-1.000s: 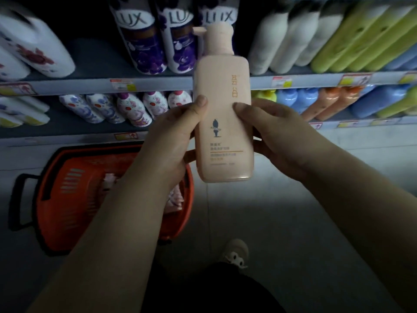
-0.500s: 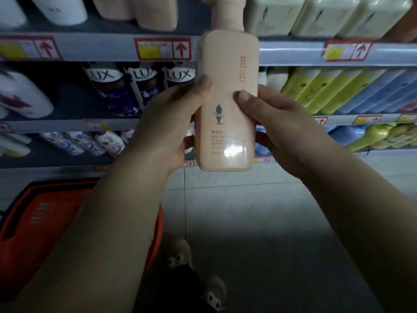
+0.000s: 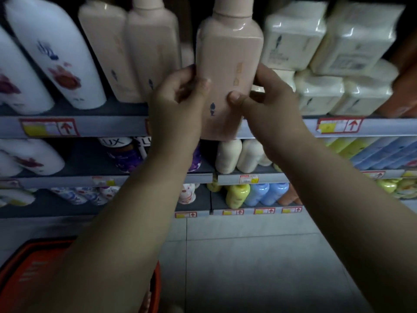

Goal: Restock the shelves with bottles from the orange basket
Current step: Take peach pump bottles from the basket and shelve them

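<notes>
A person's two bare arms reach up and forward toward store shelving. Both hands pinch one tall peach-pink bottle between them: the left hand curls around its left edge with the thumb on the front, and the right hand grips the right edge, thumb pressed on the label.

The bottle stands upright, long axis vertical, cap at the top. Its base hangs in front of the upper shelf's edge and looks slightly below it — not yet resting on the shelf. Matching pink bottles stand just to its left, cream wrapped packs to its right, with the gap behind it.

It likely needs lifting, then pushing straight back; both hands are equally near. The orange basket sits on the floor, lower left.
</notes>
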